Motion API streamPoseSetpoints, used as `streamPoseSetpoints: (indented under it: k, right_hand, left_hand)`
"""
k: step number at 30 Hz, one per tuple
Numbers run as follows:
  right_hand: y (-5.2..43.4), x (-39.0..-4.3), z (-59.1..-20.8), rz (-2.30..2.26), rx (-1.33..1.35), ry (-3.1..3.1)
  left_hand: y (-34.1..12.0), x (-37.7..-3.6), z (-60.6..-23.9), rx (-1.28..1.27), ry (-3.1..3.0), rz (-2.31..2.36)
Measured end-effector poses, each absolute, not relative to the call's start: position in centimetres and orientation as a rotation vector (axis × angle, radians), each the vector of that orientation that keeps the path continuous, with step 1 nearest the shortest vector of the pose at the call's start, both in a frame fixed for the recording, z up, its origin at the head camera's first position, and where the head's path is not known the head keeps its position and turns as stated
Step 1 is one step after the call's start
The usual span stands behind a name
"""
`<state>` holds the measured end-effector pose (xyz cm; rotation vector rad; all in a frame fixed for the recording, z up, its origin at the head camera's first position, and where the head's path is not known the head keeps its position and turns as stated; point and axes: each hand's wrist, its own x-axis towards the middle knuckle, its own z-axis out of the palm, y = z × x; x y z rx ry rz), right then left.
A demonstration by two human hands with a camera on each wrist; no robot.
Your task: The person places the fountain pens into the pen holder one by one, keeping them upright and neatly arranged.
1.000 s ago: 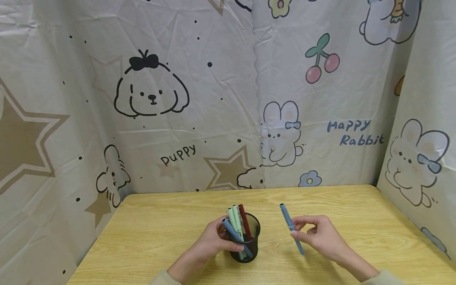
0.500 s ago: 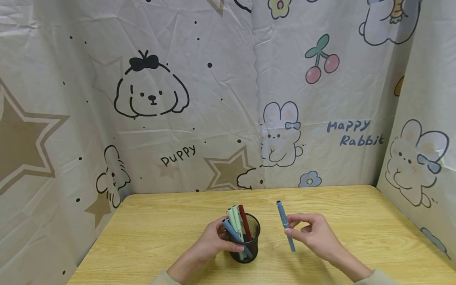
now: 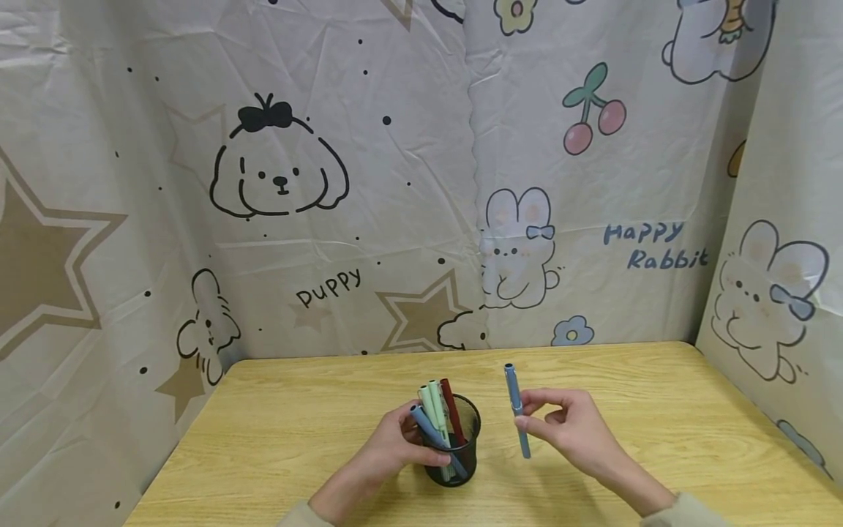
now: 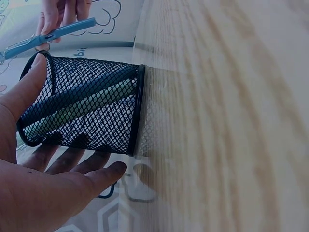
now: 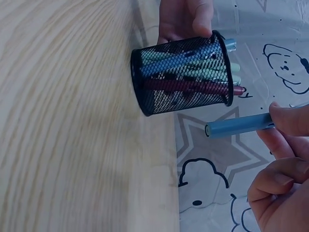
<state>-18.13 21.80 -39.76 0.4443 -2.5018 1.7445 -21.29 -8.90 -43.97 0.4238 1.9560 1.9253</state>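
Head view high – wrists close, sideways

black wire-mesh cup, matt wood-grain table

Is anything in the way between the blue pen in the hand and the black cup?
Nothing visible blocks it. The right hand pinches the blue pen beside the black mesh cup, with only open air between them. The left hand holds the cup's far side. Four pens already inside take up some room.
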Motion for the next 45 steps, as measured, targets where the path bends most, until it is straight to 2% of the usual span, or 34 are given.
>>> streamPoseSetpoints:
  k: [14, 45]
  right_hand:
    - [20.5, -18.3, -38.6, 1.784, 0.422, -2.443]
    - [17.2, -19.4, -36.7, 1.835, 0.604, -2.284]
  left_hand:
    - [-8.8, -21.5, -44.1, 0.413, 1.944, 1.931]
    - [-8.8, -21.5, -44.1, 0.42, 1.973, 1.91]
